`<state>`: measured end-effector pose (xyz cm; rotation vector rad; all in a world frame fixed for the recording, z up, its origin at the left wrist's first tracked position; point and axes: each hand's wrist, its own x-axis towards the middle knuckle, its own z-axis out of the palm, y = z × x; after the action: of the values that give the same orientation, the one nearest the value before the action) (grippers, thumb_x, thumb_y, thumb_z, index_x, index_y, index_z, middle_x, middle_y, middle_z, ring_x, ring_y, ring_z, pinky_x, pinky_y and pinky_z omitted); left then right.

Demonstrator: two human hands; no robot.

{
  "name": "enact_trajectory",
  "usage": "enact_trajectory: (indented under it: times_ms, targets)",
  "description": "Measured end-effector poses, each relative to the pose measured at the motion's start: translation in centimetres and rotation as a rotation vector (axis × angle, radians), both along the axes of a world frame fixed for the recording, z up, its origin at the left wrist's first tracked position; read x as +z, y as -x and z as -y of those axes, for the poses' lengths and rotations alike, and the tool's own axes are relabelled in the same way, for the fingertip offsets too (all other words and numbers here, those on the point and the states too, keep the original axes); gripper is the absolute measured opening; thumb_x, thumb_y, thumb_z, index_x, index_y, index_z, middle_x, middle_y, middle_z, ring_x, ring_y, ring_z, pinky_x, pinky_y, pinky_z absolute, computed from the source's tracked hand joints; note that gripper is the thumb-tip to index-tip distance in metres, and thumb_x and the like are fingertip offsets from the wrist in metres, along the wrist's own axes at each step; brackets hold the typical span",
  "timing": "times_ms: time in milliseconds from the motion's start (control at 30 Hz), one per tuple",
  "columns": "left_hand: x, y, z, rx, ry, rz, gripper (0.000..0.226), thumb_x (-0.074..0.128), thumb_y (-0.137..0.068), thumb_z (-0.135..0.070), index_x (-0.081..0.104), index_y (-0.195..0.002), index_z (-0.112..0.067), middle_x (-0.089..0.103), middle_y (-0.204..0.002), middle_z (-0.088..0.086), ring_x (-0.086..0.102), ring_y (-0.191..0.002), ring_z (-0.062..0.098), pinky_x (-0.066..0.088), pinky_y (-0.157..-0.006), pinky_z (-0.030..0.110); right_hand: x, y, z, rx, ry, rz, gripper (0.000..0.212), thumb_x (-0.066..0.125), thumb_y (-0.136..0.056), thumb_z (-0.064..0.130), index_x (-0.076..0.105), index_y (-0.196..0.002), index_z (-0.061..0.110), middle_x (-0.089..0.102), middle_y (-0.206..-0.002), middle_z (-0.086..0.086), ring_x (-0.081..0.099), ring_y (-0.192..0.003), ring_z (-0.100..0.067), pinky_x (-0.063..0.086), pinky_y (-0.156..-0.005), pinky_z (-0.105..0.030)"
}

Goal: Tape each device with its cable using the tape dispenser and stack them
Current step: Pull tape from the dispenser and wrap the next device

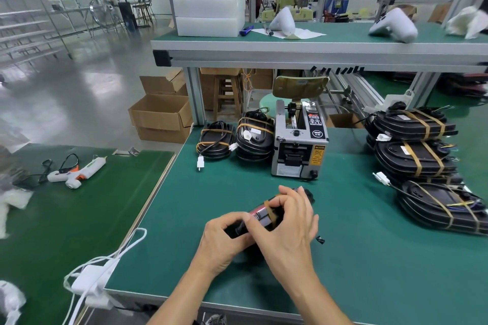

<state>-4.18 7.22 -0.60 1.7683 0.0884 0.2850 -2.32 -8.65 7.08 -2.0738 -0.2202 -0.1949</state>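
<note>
Green bench (pixel 343 232): big stack of taped devices (pixel 414 155) far to your right, a smaller taped pile (pixel 253 137) beyond on the left, tape dispenser (pixel 299 144) straight ahead. The device (pixel 260 216) in work sits between your hands, long axis running near-left to far-right. Left hand (pixel 224 240) grips its near end. Right hand (pixel 287 221) curls over the far part, fingertips pressing the tape strip (pixel 269 208). For stacking, right hand looks nearer the big stack.

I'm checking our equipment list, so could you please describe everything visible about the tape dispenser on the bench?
The tape dispenser is a boxy grey metal machine standing upright on the green bench mat, behind both hands, untouched. It has a black control panel with buttons, a yellow caution label, a front knob, and a dark outlet slot facing the person.
</note>
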Motion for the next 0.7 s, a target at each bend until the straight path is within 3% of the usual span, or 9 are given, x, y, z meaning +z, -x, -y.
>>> enact_trajectory:
  times_ms: [67, 133, 233, 300, 400, 500, 700]
  targets:
    - [0.0, 0.0, 0.0, 0.017, -0.010, -0.009, 0.038, 0.089, -0.077, -0.051, 0.083, -0.108, -0.029, 0.079, -0.092, -0.008, 0.067, -0.085, 0.004, 0.054, -0.080, 0.025, 0.6, -0.1, 0.1, 0.017, 0.012, -0.012, 0.047, 0.073, -0.066, 0.065, 0.043, -0.093, 0.041, 0.040, -0.139, 0.029, 0.004, -0.153, 0.004, -0.004, -0.127, -0.048]
    - [0.1, 0.1, 0.1, 0.014, -0.003, 0.000, 0.039, 0.091, -0.074, -0.051, 0.083, -0.106, -0.030, 0.080, -0.091, -0.010, 0.068, -0.084, 0.004, 0.052, -0.080, 0.022, 1.5, -0.8, 0.5, -0.008, -0.066, -0.036, 0.044, 0.062, -0.066, 0.073, 0.050, -0.092, 0.039, 0.052, -0.130, 0.028, 0.024, -0.147, 0.001, 0.002, -0.127, -0.050]
    - [0.2, 0.0, 0.0, 0.007, 0.022, 0.009, 0.047, 0.093, -0.070, -0.057, 0.084, -0.109, -0.033, 0.083, -0.101, -0.005, 0.073, -0.094, 0.008, 0.054, -0.088, 0.024, 2.6, -3.5, 1.3, -0.113, -0.171, 0.021, 0.026, 0.064, -0.085, 0.059, 0.059, -0.086, 0.033, 0.066, -0.104, 0.021, 0.055, -0.114, -0.006, 0.009, -0.127, -0.051]
    - [0.1, -0.1, -0.1, 0.002, 0.024, 0.005, 0.046, 0.094, -0.070, -0.054, 0.084, -0.110, -0.033, 0.083, -0.104, -0.004, 0.075, -0.099, 0.013, 0.056, -0.092, 0.028, 3.3, -6.5, 1.7, -0.185, -0.136, 0.006, 0.014, 0.065, -0.094, 0.039, 0.063, -0.084, 0.030, 0.068, -0.095, 0.015, 0.059, -0.101, -0.013, 0.022, -0.123, -0.053]
    - [-0.1, -0.1, -0.1, 0.000, 0.035, 0.004, 0.051, 0.095, -0.068, -0.058, 0.084, -0.111, -0.034, 0.083, -0.106, -0.003, 0.077, -0.103, 0.017, 0.057, -0.096, 0.032, 4.2, -11.0, 2.0, -0.262, -0.084, -0.183, 0.016, 0.059, -0.095, 0.029, 0.068, -0.083, 0.029, 0.071, -0.091, 0.009, 0.063, -0.099, -0.025, 0.040, -0.109, -0.050]
    - [-0.1, -0.1, -0.1, -0.001, 0.040, 0.004, 0.058, 0.094, -0.067, -0.067, 0.084, -0.112, -0.032, 0.083, -0.107, -0.003, 0.077, -0.103, 0.017, 0.057, -0.095, 0.032, 4.3, -14.1, 1.8, -0.331, -0.075, -0.331, 0.023, 0.056, -0.094, 0.024, 0.070, -0.077, 0.030, 0.073, -0.094, 0.004, 0.061, -0.098, -0.029, 0.039, -0.109, -0.052]
    - [0.0, -0.1, 0.0, 0.002, 0.045, 0.005, 0.057, 0.094, -0.067, -0.066, 0.085, -0.111, -0.031, 0.083, -0.106, -0.002, 0.076, -0.101, 0.016, 0.058, -0.094, 0.034, 3.6, -16.6, 0.8, -0.358, -0.217, -0.408, 0.019, 0.063, -0.086, 0.020, 0.073, -0.072, 0.027, 0.074, -0.089, 0.001, 0.066, -0.099, -0.033, 0.046, -0.107, -0.057]
